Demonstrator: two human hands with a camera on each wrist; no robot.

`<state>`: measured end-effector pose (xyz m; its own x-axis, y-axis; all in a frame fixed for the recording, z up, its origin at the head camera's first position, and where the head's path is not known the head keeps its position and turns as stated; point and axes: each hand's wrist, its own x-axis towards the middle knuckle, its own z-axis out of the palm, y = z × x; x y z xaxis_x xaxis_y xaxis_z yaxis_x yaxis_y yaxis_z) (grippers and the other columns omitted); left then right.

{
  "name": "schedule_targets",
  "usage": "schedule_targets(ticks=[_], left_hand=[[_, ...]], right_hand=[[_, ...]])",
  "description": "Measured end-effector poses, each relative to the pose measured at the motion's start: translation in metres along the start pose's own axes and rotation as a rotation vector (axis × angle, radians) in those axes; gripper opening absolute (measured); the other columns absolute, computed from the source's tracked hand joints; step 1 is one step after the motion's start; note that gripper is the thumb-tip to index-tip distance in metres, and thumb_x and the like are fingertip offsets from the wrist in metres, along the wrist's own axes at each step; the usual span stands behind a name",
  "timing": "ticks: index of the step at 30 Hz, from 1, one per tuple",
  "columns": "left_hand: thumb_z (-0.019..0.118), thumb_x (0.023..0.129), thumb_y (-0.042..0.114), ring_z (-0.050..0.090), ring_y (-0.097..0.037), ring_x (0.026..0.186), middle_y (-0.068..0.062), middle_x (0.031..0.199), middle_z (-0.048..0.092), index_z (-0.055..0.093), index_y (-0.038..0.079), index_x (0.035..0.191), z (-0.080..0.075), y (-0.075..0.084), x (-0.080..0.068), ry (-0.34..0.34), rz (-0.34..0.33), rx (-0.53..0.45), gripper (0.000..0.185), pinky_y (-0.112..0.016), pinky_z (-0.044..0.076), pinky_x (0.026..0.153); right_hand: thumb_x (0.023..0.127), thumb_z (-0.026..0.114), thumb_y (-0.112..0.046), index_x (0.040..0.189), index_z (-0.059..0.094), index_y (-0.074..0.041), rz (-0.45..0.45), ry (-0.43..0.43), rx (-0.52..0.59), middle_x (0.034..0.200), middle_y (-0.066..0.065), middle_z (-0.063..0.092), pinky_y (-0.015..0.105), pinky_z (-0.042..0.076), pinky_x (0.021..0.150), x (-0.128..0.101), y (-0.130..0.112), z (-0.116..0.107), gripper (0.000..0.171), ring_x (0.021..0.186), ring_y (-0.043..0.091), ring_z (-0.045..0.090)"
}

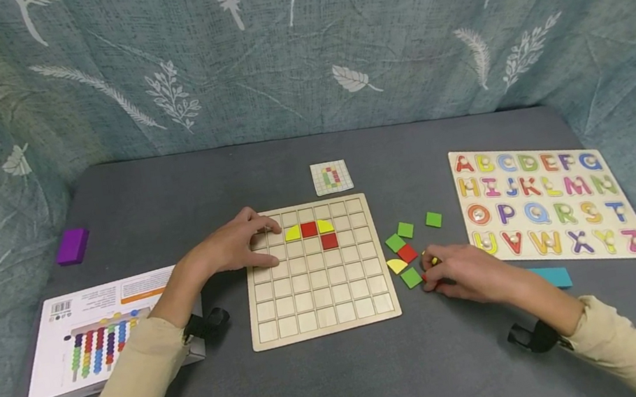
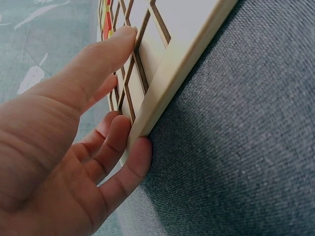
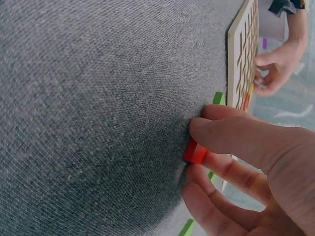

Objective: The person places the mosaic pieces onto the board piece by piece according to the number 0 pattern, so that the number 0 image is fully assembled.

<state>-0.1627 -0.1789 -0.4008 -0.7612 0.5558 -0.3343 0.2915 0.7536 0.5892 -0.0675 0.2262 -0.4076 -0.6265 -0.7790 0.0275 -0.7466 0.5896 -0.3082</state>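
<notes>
Steadying the wooden grid board [image 1: 317,273] at centre frame, our left hand [image 1: 233,245] presses its upper-left edge with relaxed fingers so it stays put on the bench [image 1: 349,377]. Our right hand [image 1: 465,272], lower right of the board, pinches a red tile [image 3: 195,152] from the loose tiles [image 1: 406,247] in its grip.

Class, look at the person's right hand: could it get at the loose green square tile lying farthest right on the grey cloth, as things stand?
Probably yes. The right hand pinches a small red tile, but the green square tile lies uncovered on the grey cloth just beyond it, with nothing between.
</notes>
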Motion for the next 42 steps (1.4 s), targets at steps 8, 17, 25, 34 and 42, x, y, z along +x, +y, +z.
schedule_targets(ticks=[8,17,25,34,42], left_hand=[[0.076,0.085,0.029,0.043,-0.021,0.092,-0.009,0.109,0.040,0.055,0.015,0.131,0.000,0.000,0.000,-0.003,-0.001,-0.004,0.053,-0.033,0.036,0.076],[0.077,0.084,0.029,0.043,-0.021,0.091,-0.008,0.108,0.041,0.056,0.016,0.131,0.000,0.001,0.001,0.007,0.000,0.005,0.053,-0.033,0.037,0.076],[0.077,0.084,0.030,0.044,-0.021,0.091,-0.009,0.109,0.041,0.055,0.015,0.131,-0.002,0.001,0.001,0.007,0.010,0.009,0.054,-0.033,0.037,0.076],[0.077,0.084,0.029,0.043,-0.022,0.093,-0.009,0.111,0.041,0.055,0.015,0.131,-0.001,0.000,0.000,0.000,0.000,-0.006,0.053,-0.035,0.037,0.078],[0.077,0.084,0.029,0.043,-0.021,0.092,-0.010,0.111,0.041,0.055,0.015,0.131,-0.001,-0.001,0.001,0.000,0.001,-0.003,0.054,-0.034,0.037,0.078]], right_hand=[[0.079,0.078,-0.008,0.084,0.073,-0.017,-0.009,0.016,-0.020,0.092,-0.003,0.056,0.029,0.047,0.068,0.000,-0.001,0.001,0.011,0.075,0.009,0.052],[0.080,0.078,-0.010,0.089,0.073,-0.017,-0.022,0.043,-0.032,0.095,0.000,0.059,0.028,0.050,0.070,-0.002,0.001,0.005,0.012,0.079,0.011,0.056],[0.079,0.079,-0.009,0.090,0.073,-0.018,-0.011,0.080,-0.034,0.096,0.000,0.060,0.028,0.049,0.069,-0.004,0.002,0.009,0.015,0.081,0.011,0.057],[0.075,0.083,-0.011,0.093,0.075,-0.021,-0.070,0.211,-0.089,0.095,-0.001,0.063,0.025,0.050,0.065,0.003,0.003,0.007,0.022,0.080,0.009,0.059],[0.074,0.083,-0.009,0.094,0.076,-0.016,-0.139,0.332,-0.003,0.095,0.002,0.064,0.024,0.049,0.063,0.044,-0.005,-0.001,0.022,0.077,0.010,0.059]])
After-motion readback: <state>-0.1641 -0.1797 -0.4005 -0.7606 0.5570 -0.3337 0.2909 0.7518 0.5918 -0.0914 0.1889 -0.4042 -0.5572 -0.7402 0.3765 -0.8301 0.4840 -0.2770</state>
